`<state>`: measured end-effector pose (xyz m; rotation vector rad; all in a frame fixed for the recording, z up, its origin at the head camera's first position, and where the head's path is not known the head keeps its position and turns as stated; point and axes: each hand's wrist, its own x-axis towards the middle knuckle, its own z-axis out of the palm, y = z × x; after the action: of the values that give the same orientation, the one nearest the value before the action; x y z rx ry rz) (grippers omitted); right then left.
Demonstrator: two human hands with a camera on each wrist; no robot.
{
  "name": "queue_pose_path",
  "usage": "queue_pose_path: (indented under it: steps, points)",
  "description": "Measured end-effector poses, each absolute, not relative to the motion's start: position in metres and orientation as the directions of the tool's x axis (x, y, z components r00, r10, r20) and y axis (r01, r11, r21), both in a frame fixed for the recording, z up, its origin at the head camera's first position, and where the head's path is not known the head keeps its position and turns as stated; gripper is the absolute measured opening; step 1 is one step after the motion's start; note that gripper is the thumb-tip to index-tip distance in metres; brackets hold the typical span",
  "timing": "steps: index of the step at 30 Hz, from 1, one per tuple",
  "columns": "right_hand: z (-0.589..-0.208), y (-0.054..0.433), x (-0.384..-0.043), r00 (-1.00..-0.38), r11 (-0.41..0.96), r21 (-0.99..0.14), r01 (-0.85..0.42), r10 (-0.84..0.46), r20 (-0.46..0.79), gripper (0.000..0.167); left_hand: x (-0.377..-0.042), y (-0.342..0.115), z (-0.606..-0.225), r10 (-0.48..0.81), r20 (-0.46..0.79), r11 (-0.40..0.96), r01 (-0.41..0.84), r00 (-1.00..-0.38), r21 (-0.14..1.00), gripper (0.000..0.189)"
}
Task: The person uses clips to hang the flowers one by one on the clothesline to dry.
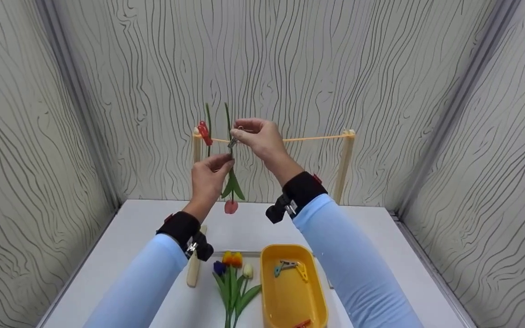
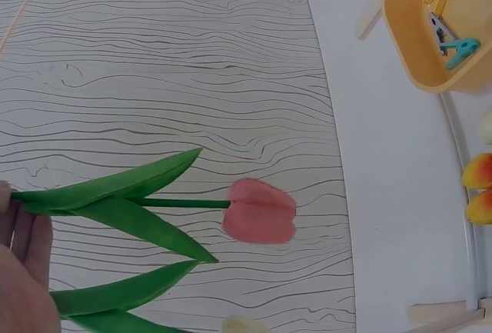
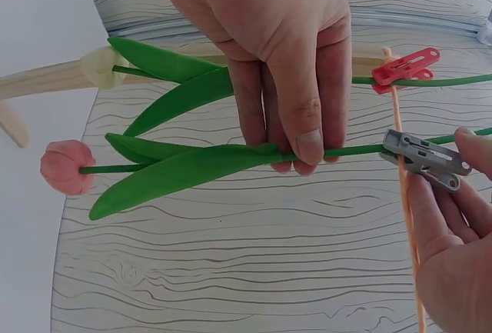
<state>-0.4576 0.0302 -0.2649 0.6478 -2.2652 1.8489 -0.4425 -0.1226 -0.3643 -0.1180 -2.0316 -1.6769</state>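
A pink tulip [image 1: 231, 207] hangs head down, its stem pinched between the thumb and fingers of my left hand [image 1: 208, 175]. Just above, my right hand [image 1: 262, 139] pinches a grey clothespin [image 3: 423, 156], whose front end lies across the stem and the orange cord [image 1: 312, 138]. Whether its jaws have closed fully I cannot tell. To the left, a red clothespin [image 1: 204, 133] clips another stem to the cord; the right wrist view shows this flower is a white tulip [image 3: 100, 69], also head down.
Wooden posts [image 1: 344, 168] carry the cord's ends. On the white table [image 1: 153, 228] stands a yellow tub [image 1: 266, 291] with several clothespins [image 1: 290, 266]. Beside it lie blue, orange-yellow and white tulips [image 1: 232, 258]. A wooden foot [image 1: 193, 271] sits left of them.
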Motion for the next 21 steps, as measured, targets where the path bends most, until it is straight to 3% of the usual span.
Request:
queue_pose_path:
  steps: [10, 21]
  points:
    - [-0.258, 0.049, -0.455, -0.875, 0.244, -0.845, -0.476, -0.225, 0.428, 0.047, -0.439, -0.124, -0.365, -0.214, 0.415, 0.226, 0.369, -0.884, 0.902, 0.028]
    - [-0.263, 0.09, -0.454, -0.813, 0.318, -0.75, -0.581, -0.189, 0.55, 0.03, -0.429, -0.137, -0.361, -0.224, 0.532, 0.325, 0.452, -0.816, 0.83, 0.021]
